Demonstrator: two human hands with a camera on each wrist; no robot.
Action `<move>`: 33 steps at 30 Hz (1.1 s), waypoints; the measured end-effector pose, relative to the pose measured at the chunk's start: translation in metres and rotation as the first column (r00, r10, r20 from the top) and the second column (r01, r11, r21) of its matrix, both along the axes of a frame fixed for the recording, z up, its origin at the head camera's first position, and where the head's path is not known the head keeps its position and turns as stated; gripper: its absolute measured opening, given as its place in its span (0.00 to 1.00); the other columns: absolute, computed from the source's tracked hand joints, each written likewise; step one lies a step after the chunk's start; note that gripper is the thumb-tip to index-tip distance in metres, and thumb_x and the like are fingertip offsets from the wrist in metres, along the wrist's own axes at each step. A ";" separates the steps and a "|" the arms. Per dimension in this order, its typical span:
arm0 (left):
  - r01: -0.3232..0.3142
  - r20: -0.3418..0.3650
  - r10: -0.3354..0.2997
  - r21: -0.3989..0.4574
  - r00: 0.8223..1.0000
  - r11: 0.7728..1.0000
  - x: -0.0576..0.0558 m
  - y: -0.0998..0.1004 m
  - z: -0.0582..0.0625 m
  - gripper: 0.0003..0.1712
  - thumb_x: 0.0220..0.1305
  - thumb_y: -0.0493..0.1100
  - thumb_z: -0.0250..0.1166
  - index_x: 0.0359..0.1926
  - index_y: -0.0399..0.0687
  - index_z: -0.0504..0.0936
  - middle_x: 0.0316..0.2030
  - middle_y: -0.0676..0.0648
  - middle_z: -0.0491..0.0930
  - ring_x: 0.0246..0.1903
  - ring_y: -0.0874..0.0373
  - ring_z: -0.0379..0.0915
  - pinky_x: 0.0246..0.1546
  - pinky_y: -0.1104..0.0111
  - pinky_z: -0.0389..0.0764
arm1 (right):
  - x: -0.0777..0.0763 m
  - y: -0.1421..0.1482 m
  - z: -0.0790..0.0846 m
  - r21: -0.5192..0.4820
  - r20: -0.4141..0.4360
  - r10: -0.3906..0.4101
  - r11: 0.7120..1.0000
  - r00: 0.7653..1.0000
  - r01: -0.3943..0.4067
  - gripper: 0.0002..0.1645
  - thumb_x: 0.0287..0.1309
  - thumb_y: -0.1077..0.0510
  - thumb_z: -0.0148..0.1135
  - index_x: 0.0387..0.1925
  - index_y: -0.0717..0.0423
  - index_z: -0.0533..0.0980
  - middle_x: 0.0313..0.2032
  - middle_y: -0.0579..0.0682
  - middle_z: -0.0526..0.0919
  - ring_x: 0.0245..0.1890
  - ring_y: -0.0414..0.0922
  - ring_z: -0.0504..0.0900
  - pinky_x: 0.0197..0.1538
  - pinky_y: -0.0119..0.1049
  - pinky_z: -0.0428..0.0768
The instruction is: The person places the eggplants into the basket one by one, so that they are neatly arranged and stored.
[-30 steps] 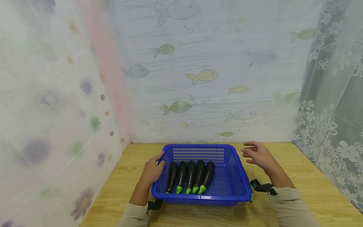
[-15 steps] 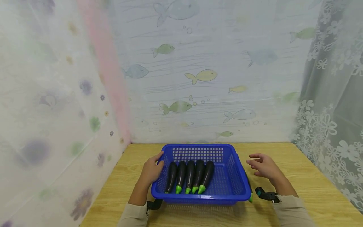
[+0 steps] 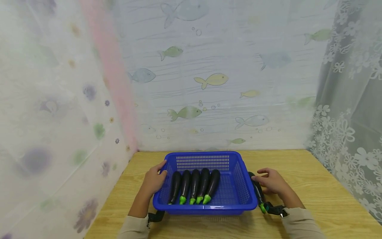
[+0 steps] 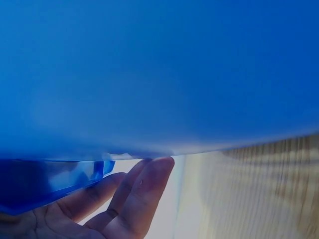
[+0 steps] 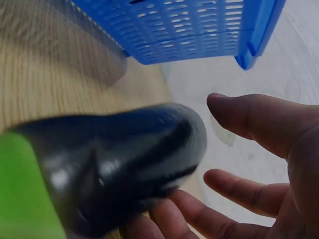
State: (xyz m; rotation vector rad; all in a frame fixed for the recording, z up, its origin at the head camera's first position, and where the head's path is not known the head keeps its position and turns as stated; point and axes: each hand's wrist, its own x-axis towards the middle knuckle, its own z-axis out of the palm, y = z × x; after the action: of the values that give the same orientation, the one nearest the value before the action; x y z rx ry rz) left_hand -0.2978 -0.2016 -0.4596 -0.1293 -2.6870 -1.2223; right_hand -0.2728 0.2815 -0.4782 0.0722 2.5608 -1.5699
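A blue plastic basket (image 3: pixel 206 207) with slotted sides holds several dark eggplants (image 3: pixel 195 184), laid side by side with their green stem ends toward me. My left hand (image 3: pixel 153 181) grips its left rim; the left wrist view has the fingers (image 4: pixel 142 196) along the rim, below a large blue surface. Right of the basket, a lone eggplant (image 3: pixel 259 191) lies on the table, partly covered by the right wrist's camera mount. My right hand (image 3: pixel 272 182) is over that eggplant's far end. Seen from the right wrist, the thumb stands apart while lower fingers meet the eggplant's side (image 5: pixel 114 159).
The wood-grain table (image 3: pixel 322 192) extends on both sides of the basket. Behind it hangs a fish-patterned sheet (image 3: pixel 221 99), with a flowered sheet (image 3: pixel 59 132) at left and a lacy curtain (image 3: pixel 352 132) at right.
My left hand and the basket have shifted slightly left, exposing more of the lone eggplant. My right hand first drew back and right, then moved left and down onto that eggplant.
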 end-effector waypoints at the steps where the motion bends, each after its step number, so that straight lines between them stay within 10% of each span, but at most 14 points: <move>1: 0.000 0.007 0.000 0.001 1.000 1.000 0.000 -0.001 0.000 0.32 0.72 0.44 0.58 0.76 0.52 0.70 0.71 0.37 0.72 0.69 0.38 0.70 0.62 0.42 0.75 | -0.001 -0.001 0.000 0.002 -0.003 0.005 1.000 1.000 -0.005 0.45 0.67 0.48 0.68 0.71 0.74 0.62 0.61 0.78 0.74 0.54 0.64 0.83 0.44 0.51 0.88; 19: 0.003 0.021 -0.004 0.019 1.000 1.000 0.000 -0.003 -0.003 0.32 0.74 0.45 0.57 0.76 0.52 0.69 0.72 0.38 0.70 0.68 0.39 0.71 0.61 0.43 0.76 | -0.002 0.003 0.007 0.075 -0.022 -0.026 0.997 0.999 0.027 0.38 0.68 0.48 0.66 0.67 0.71 0.69 0.57 0.73 0.79 0.42 0.50 0.87 0.40 0.47 0.87; 33: 0.001 0.007 -0.001 0.020 1.000 1.000 0.001 0.008 0.000 0.31 0.72 0.44 0.57 0.75 0.50 0.71 0.71 0.36 0.72 0.59 0.45 0.76 0.54 0.49 0.78 | 0.002 0.017 0.054 0.014 -0.036 -0.036 0.999 0.999 0.036 0.43 0.73 0.43 0.59 0.73 0.70 0.61 0.66 0.77 0.68 0.59 0.67 0.80 0.46 0.48 0.88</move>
State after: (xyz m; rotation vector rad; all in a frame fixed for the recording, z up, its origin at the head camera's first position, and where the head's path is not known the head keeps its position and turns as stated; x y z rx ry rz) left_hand -0.2965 -0.1937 -0.4598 -0.1242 -2.6810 -1.2515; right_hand -0.2706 0.2983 -0.4243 0.0928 2.6127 -1.5792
